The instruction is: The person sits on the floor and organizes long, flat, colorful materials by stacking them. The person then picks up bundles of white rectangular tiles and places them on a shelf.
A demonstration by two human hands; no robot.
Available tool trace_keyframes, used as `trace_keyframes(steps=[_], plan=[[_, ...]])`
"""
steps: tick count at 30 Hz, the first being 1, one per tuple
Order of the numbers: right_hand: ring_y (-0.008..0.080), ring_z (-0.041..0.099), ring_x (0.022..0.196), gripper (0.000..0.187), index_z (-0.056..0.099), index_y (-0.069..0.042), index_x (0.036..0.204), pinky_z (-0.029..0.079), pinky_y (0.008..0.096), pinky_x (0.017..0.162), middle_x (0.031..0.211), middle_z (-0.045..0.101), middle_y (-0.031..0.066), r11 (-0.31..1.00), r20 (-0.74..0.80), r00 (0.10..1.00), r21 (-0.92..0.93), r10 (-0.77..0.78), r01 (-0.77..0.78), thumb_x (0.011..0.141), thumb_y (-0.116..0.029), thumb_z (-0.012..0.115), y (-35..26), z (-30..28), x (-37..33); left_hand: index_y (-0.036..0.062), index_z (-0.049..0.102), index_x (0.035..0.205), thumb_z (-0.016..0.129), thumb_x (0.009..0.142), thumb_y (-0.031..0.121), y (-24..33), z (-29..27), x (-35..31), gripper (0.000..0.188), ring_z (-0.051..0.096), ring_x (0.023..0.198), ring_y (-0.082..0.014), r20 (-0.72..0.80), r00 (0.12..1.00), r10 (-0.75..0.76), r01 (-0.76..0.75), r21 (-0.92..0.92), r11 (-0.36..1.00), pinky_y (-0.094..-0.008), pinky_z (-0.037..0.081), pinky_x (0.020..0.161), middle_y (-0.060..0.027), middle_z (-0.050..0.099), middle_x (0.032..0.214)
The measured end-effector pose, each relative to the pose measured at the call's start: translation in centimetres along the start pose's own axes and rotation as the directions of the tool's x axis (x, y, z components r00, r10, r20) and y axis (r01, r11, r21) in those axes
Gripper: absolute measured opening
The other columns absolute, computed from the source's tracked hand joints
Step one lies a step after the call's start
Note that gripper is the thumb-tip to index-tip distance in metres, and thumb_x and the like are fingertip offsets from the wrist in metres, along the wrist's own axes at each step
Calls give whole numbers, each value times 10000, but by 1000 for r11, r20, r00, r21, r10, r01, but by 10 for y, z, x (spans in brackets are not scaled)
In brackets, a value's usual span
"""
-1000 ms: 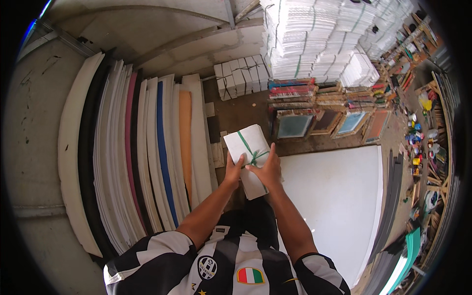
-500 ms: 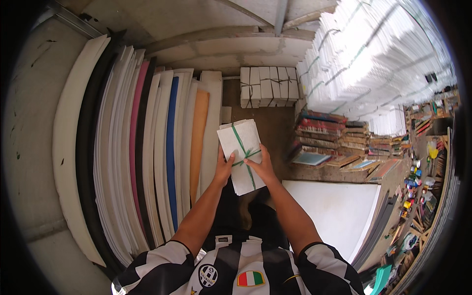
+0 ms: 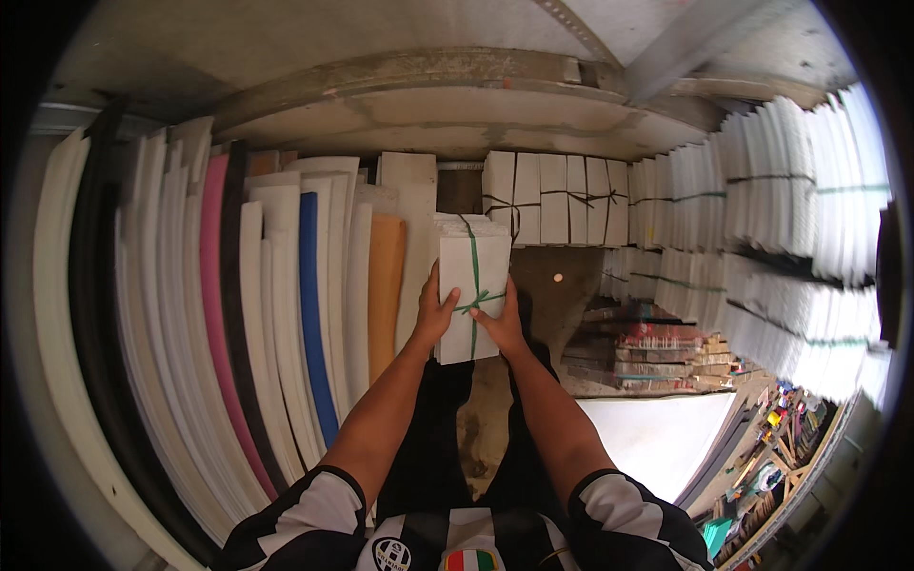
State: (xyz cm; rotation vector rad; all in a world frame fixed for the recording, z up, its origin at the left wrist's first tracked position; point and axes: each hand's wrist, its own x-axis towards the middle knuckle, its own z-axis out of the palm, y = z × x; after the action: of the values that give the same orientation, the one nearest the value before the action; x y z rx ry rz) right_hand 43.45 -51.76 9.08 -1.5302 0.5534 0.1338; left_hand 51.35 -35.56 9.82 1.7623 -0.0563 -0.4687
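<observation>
Out in front of me is a bundle of white paper [image 3: 457, 262], tied crosswise with green string [image 3: 475, 257] knotted on its upper face. My left hand [image 3: 435, 312] grips its left edge, and my right hand [image 3: 505, 322] holds the right edge. Both thumbs press on top near the knot, while the other fingers curl around the sides, partly hidden. Just beyond the bundle, against the back wall, stands a row of similar white bundles [image 3: 554, 195] bound with dark string. From this view I cannot tell whether the held bundle touches that row.
Tall sheets stand upright along the left, among them a blue one [image 3: 317, 324] and an orange one [image 3: 386, 285]. High stacks of tied white bundles [image 3: 771, 181] fill the right. Below them are stained frames [image 3: 657, 352], a white board [image 3: 657, 428] and cluttered small items [image 3: 781, 447].
My view has shifted toward the back wall and its row of bundles. The bundle in my hands is now straighter and closer to that row, with both hands still gripping it.
</observation>
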Motion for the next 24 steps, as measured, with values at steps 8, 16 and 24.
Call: trace_keyframes(steps=[8, 16, 24], plan=[[365, 359, 1425, 1045, 217, 12, 1571, 298, 468, 1184, 1527, 352, 243, 997, -77, 995, -9, 70, -71, 777, -210, 859, 85, 27, 101, 52, 276, 1588, 613, 1003, 241, -87, -7, 107, 701, 417, 1420, -326, 85, 987, -139, 133, 68, 989, -418, 314, 1168, -213, 442, 1522], [413, 428, 1362, 1044, 240, -73, 1585, 384, 488, 1119, 1476, 373, 248, 919, -238, 954, -302, 185, -253, 784, -318, 863, 60, 41, 152, 53, 193, 1616, 531, 1057, 288, -97, -15, 168, 694, 238, 1520, -243, 141, 933, -331, 351, -151, 924, -362, 178, 1228, -145, 289, 1640], [437, 470, 1314, 1068, 232, -132, 1598, 449, 490, 1047, 1451, 385, 267, 849, -232, 962, -470, 143, -239, 777, -410, 855, 56, 42, 165, 54, 205, 1615, 519, 1063, 295, -133, -11, 181, 679, 236, 1517, -240, 99, 939, -329, 343, -244, 907, -367, 163, 1228, -133, 292, 1640]])
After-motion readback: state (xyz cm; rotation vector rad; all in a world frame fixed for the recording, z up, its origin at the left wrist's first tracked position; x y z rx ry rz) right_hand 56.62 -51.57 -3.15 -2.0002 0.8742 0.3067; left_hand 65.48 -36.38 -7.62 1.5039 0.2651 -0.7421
